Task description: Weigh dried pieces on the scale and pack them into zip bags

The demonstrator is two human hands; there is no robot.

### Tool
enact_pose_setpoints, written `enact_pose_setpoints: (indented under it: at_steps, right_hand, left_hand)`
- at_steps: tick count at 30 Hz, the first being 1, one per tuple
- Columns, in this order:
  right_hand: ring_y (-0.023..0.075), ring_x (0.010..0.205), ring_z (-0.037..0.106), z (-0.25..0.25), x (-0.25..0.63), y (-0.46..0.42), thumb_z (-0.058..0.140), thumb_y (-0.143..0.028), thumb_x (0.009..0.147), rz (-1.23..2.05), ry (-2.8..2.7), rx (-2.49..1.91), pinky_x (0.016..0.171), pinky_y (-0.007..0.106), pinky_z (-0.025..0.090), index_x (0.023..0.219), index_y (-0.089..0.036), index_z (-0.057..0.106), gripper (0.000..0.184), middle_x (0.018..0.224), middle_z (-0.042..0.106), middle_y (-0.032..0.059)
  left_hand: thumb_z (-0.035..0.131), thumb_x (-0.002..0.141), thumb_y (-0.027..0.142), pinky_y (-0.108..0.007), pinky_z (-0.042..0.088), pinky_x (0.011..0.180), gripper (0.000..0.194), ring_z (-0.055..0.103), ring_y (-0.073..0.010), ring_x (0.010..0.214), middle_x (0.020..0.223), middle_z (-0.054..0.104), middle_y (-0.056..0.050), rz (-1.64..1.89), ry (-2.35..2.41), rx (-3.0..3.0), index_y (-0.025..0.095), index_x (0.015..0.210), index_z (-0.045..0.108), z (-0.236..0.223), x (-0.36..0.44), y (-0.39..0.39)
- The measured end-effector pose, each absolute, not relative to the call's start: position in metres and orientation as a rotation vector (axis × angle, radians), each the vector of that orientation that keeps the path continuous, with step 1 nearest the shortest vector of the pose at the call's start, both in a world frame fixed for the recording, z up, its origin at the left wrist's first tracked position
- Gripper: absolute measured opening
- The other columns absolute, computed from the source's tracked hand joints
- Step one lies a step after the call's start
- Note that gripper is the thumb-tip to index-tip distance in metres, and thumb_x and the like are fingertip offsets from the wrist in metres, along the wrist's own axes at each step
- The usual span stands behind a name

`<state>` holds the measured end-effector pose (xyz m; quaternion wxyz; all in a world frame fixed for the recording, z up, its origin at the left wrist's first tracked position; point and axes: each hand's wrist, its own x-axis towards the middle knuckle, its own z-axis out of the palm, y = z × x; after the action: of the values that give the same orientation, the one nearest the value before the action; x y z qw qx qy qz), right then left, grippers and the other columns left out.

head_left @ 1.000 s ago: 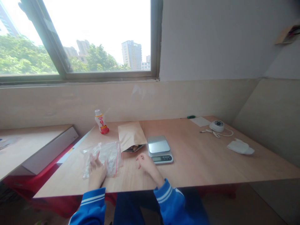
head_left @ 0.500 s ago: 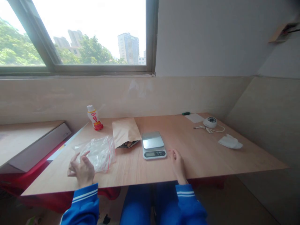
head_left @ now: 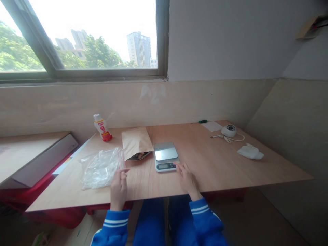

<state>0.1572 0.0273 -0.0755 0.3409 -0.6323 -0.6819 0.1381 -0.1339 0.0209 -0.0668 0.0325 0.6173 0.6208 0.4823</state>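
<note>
A digital kitchen scale (head_left: 166, 153) stands on the tabletop, with a silver plate and a dark button panel at its front. My right hand (head_left: 186, 177) is at the panel's right end, its index finger stretched out over the buttons, apparently touching; nothing is held in it. My left hand (head_left: 119, 188) hovers near the table's front edge with fingers loosely bent and the index finger pointing right, holding nothing. Beside it, to the left, lies a clear zip bag (head_left: 98, 171). Behind, a brown paper pouch (head_left: 137, 141) lies with its mouth toward me, showing dark contents I cannot make out.
On the table (head_left: 217, 171), a red-and-white bottle (head_left: 103, 129) stands at the back left. Toward the right lie a green-handled screwdriver (head_left: 203, 121), a paper sheet (head_left: 212, 126), a white dome-shaped device (head_left: 229, 130) with a cable, and a crumpled white tissue (head_left: 250, 151).
My left hand has come off the zip bag area and moved right. My right hand has moved left and onto the scale's button panel, its index finger extended.
</note>
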Motion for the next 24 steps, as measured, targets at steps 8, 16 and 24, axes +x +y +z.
enact_pose_setpoints:
  at_steps: [8, 16, 24]
  right_hand:
    - [0.0150, 0.065, 0.060, -0.078, 0.154, 0.028, 0.030, -0.035, 0.096, 0.245, -1.897, -1.708, 0.053, 0.024, 0.041, 0.118, -0.033, 0.060, 0.038, 0.091, 0.058, 0.0038]
    - [0.0209, 0.075, 0.055, -0.078, 0.148, 0.032, 0.033, -0.032, 0.095, -0.081, -2.067, -1.723, 0.066, 0.031, 0.039, 0.113, -0.026, 0.063, 0.036, 0.083, 0.059, 0.0077]
    - [0.0213, 0.075, 0.052, -0.061, 0.141, 0.044, 0.033, -0.025, 0.094, -0.156, -2.156, -1.723, 0.070, 0.033, 0.035, 0.081, -0.019, 0.063, 0.033, 0.079, 0.057, 0.0079]
  left_hand:
    - [0.038, 0.087, 0.035, -0.041, 0.050, 0.078, 0.026, 0.063, -0.0234, 0.084, 0.095, 0.061, -0.010, 1.037, 1.730, 1.862, 0.018, 0.096, 0.056, -0.083, -0.077, 0.041]
    - [0.036, 0.088, 0.028, -0.042, 0.048, 0.084, 0.023, 0.060, -0.0232, 0.091, 0.099, 0.058, -0.010, 0.979, 1.743, 1.966, 0.019, 0.098, 0.055, -0.088, -0.078, 0.038]
    - [0.035, 0.088, 0.027, -0.041, 0.047, 0.084, 0.025, 0.059, -0.0239, 0.094, 0.100, 0.059, -0.010, 0.979, 1.759, 2.025, 0.020, 0.099, 0.056, -0.091, -0.078, 0.038]
